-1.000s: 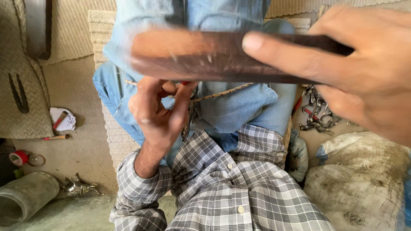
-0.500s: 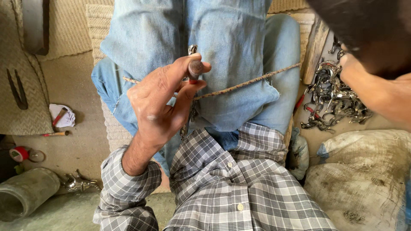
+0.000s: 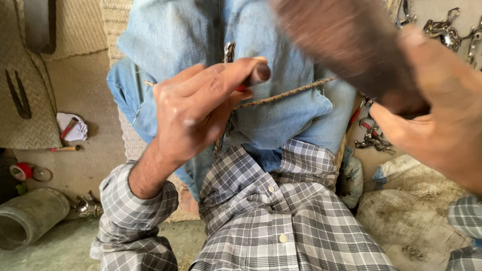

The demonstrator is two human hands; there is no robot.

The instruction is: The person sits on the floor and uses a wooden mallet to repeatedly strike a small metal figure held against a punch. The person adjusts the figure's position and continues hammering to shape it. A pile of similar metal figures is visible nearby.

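Two hands are in view, both the person's own. The left hand [image 3: 196, 108], centre of the frame, has its fingers [image 3: 236, 68] closed around one small dark-tipped tool with a red part [image 3: 256, 75], pinched between thumb and forefinger above the lap. One frayed cord [image 3: 291, 93] runs across the blue denim [image 3: 281, 40] from centre left to centre right, passing just beneath that tool. One short length of metal chain [image 3: 229, 50] lies on the denim just above the left hand.

The right hand [image 3: 442, 125], at the right edge, has its fingers wrapped around one broad dark brown block [image 3: 346, 45], blurred, which covers the upper right of the frame and hides part of the denim behind it.

Surroundings, counted: one heap of metal hooks [image 3: 371, 138] at centre right, a further cluster of metal hooks [image 3: 447, 30] at the upper right; one grey pipe [image 3: 27, 218] at the lower left; one red-and-white roll [image 3: 21, 171] above it; one white rag [image 3: 73, 125] at the left; one small wooden-handled tool [image 3: 65, 148] beneath the rag; one dark pair of tongs [image 3: 20, 95] on the woven mat [image 3: 30, 125] at the upper left; one coarse sack [image 3: 416, 211] at the lower right.
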